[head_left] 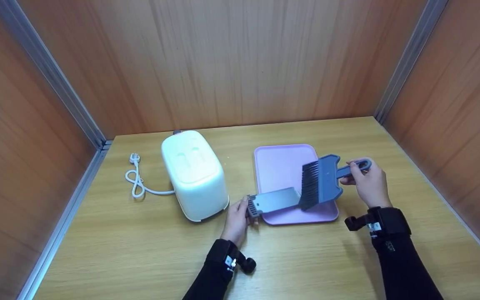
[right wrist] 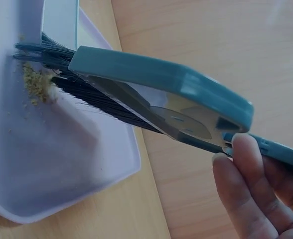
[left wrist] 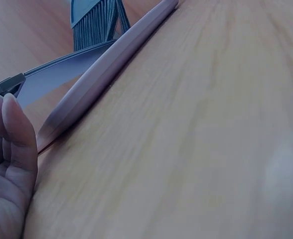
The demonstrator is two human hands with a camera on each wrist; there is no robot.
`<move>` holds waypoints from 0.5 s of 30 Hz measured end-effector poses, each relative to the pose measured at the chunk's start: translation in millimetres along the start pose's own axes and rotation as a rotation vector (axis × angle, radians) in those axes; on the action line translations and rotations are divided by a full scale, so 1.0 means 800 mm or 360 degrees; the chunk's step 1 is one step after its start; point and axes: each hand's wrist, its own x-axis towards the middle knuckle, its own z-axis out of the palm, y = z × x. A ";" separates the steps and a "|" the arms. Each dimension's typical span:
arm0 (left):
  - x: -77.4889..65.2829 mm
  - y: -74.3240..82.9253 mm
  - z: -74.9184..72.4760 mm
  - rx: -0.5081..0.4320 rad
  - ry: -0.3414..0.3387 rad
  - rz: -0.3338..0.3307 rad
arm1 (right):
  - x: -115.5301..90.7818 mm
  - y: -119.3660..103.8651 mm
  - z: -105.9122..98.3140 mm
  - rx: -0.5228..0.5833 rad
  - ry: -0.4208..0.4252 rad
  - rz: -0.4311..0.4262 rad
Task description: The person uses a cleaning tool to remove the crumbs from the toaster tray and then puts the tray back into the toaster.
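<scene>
The left hand's grip [head_left: 236,218], closed on the scoop [head_left: 276,200] over the tray [head_left: 281,164], might tilt it and let crumbs [right wrist: 36,83] slip under. At its tip the brush [head_left: 328,177], in the right hand's closed grip [head_left: 370,184], could scatter them if flicked.

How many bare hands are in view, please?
2: the bare left hand, left of the purple rectangular tray, gripping a flat blue-grey tool; the bare right hand, right of the tray, holding a blue dark-bristled brush.

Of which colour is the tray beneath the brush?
The tray is light purple; it shows best in the head view.
</scene>
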 end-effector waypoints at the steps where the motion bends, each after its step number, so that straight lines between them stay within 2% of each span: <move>1: 0.000 0.000 0.000 -0.0005 0.0001 -0.0001 | 0.000 0.000 -0.001 -0.0001 0.0010 -0.0012; 7: -0.001 0.001 0.001 -0.0030 -0.0008 0.0000 | 0.004 -0.004 -0.008 0.0105 0.0084 -0.0031; 11: -0.001 0.000 0.001 -0.0048 -0.0019 0.0006 | 0.006 -0.012 -0.009 0.0215 0.0134 0.0021; 15: 0.000 0.000 0.001 -0.0054 -0.0023 0.0005 | 0.004 -0.022 -0.001 0.0400 0.0137 0.0092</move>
